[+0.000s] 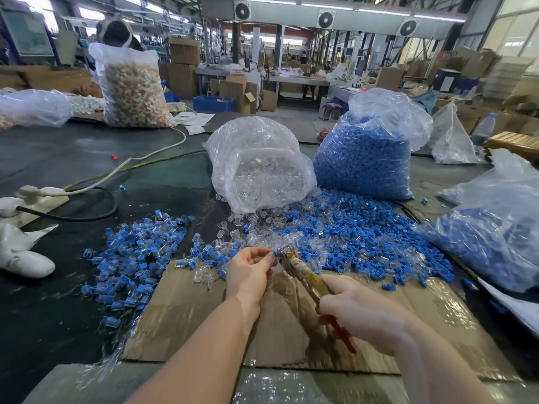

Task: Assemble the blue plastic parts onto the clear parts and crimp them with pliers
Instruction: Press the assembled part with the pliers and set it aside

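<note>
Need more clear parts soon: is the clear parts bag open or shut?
Open: the bag lies tipped, mouth toward the person, clear parts spilling onto the table.

Glossy clear plastic bags (259, 158) are crinkling; matt blue plastic parts (379, 237) are lying on rough brown cardboard (189, 310); pliers (303, 272) are showing worn metal.

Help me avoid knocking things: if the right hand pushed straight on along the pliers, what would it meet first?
Probably the left hand: the pliers in the right hand point at its fingertips, where it pinches a small part.
</note>
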